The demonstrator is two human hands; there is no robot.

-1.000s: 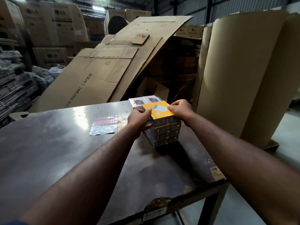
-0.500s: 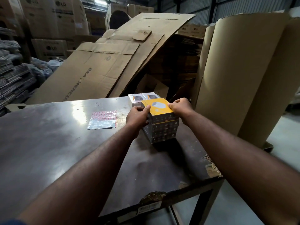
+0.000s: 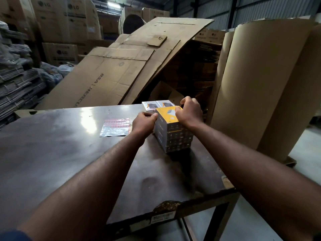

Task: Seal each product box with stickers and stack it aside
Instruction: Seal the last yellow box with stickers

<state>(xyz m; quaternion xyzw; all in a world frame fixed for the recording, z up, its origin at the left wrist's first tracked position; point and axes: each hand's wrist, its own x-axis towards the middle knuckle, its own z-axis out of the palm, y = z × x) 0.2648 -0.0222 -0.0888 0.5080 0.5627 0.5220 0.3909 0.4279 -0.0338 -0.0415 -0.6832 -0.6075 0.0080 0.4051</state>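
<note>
A stack of small product boxes (image 3: 174, 138) stands on the dark metal table (image 3: 60, 153) near its right side. The top box (image 3: 167, 114) has a yellow lid. My right hand (image 3: 188, 113) lies over the top box's far right part, fingers curled on its edge. My left hand (image 3: 144, 123) presses against the stack's left side with fingers closed. Two more white boxes (image 3: 156, 105) lie flat just behind the stack. A shiny sticker sheet (image 3: 115, 126) with rows of pink stickers lies on the table left of my left hand.
A big roll of brown corrugated card (image 3: 260, 87) stands right of the table. Flattened cartons (image 3: 112, 75) lean behind the table's far edge. Large cartons (image 3: 66, 23) are stacked at the back left. The table's front right corner (image 3: 225, 186) is chipped.
My right hand has slid from the top box's right edge to lie over its lid. My left hand has dropped a little along the stack's left side.
</note>
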